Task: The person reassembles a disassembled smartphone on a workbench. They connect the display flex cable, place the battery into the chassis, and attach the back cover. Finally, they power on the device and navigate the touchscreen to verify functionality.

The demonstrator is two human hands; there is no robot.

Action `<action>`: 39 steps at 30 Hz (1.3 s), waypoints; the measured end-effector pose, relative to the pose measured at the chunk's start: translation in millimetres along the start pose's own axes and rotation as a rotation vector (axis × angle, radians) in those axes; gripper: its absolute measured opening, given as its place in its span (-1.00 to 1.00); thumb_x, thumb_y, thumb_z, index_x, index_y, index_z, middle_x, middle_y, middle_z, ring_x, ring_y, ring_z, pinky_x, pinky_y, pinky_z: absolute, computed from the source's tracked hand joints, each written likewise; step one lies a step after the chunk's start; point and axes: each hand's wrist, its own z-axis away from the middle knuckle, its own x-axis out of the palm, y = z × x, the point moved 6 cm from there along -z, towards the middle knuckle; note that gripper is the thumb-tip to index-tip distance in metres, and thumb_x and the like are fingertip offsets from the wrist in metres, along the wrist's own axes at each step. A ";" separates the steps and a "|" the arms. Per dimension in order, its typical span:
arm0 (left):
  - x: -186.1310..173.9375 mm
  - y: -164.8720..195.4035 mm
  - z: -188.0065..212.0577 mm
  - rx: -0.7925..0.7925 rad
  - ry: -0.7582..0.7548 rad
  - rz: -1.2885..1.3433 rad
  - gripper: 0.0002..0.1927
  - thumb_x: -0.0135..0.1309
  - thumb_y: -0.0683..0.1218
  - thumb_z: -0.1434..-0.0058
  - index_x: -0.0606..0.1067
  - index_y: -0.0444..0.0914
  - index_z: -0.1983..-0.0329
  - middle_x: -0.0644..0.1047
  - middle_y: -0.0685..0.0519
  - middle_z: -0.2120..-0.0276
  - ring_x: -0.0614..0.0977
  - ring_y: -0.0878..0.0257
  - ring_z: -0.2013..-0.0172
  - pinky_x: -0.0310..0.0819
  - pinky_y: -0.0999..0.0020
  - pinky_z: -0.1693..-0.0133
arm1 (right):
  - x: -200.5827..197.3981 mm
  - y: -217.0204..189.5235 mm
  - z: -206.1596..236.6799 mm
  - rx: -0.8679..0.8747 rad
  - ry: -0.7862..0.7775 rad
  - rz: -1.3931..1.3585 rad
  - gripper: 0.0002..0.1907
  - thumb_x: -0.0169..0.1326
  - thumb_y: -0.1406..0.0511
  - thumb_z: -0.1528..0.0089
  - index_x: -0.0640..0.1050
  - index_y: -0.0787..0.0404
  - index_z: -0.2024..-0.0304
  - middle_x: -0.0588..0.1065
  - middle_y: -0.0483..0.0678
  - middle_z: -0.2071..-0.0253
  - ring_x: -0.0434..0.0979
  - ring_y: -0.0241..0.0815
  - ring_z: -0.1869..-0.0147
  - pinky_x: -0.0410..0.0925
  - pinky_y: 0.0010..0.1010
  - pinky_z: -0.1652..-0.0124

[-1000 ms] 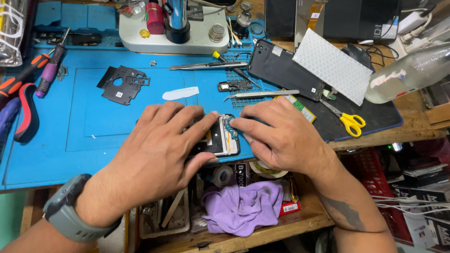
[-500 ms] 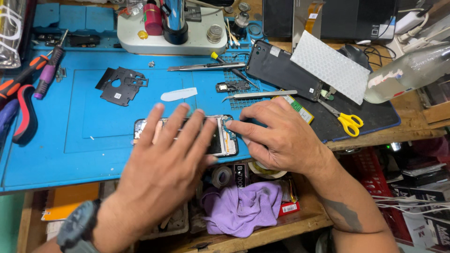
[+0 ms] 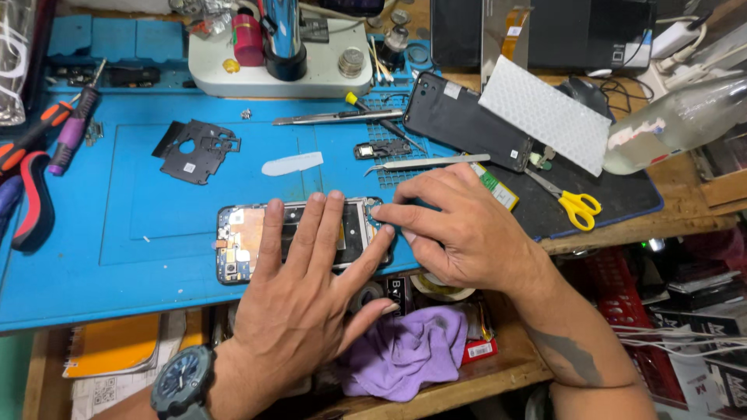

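Since the earlier frames the left hand [image 3: 299, 299] has slid back toward the person and flattened out, baring the left end of the opened phone [image 3: 241, 241], which both hands had covered a second ago. It now presses the phone's middle with spread fingers, grasping nothing. The right hand [image 3: 459, 229] has barely shifted; its fingertips pinch at the phone's right end, but whether they grip a small part cannot be told. The work seems to have passed from joint fiddling to steadying the phone while one end is handled.

The phone lies face down on the blue mat [image 3: 140, 264], near its front edge.

Counted around the phone: one black inner shield plate [image 3: 194, 152] beyond it to the left, one pale plastic pry tool [image 3: 292, 164] just beyond it, one pair of tweezers [image 3: 424, 163] beyond its right end, one black back cover [image 3: 467, 120] farther off, one pair of yellow scissors [image 3: 572, 204] to the right, one purple cloth [image 3: 408, 350] below the mat's edge.
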 end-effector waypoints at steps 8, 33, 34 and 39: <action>1.5 -0.1 -1.4 -0.015 -0.014 -0.039 -0.26 0.04 0.33 -0.23 0.39 -0.17 -0.35 0.36 -0.43 -0.24 0.32 -0.26 -0.31 -0.19 -0.36 -0.34 | -2.0 1.2 -4.6 0.040 -0.009 0.003 -0.56 0.15 0.38 -0.18 0.57 0.15 -0.14 0.50 0.00 0.01 0.51 -0.01 -0.06 0.27 -0.16 -0.08; 3.4 0.9 -1.9 0.022 -0.050 -0.083 -0.19 0.08 0.33 -0.17 0.34 -0.17 -0.39 0.36 -0.48 -0.24 0.33 -0.31 -0.30 -0.13 -0.38 -0.31 | -4.1 3.1 -4.6 0.044 -0.022 0.019 -0.53 0.12 0.43 -0.14 0.62 0.05 -0.12 0.49 0.01 0.02 0.52 0.01 -0.08 0.32 -0.18 -0.10; 3.8 0.5 -2.4 0.021 -0.050 -0.084 -0.19 0.08 0.33 -0.17 0.33 -0.17 -0.39 0.36 -0.48 -0.23 0.34 -0.31 -0.29 -0.13 -0.38 -0.31 | -4.4 3.1 -4.7 0.038 -0.017 0.022 -0.53 0.12 0.43 -0.14 0.62 0.05 -0.12 0.49 0.01 0.02 0.52 0.02 -0.09 0.33 -0.18 -0.11; 3.4 0.8 -3.0 0.022 -0.054 -0.078 -0.19 0.08 0.33 -0.17 0.32 -0.17 -0.40 0.37 -0.48 -0.24 0.34 -0.31 -0.29 -0.12 -0.38 -0.31 | -4.5 1.4 -5.4 0.023 -0.029 0.052 -0.52 0.13 0.42 -0.14 0.62 0.05 -0.13 0.50 0.01 0.03 0.51 0.03 -0.04 0.33 -0.17 -0.08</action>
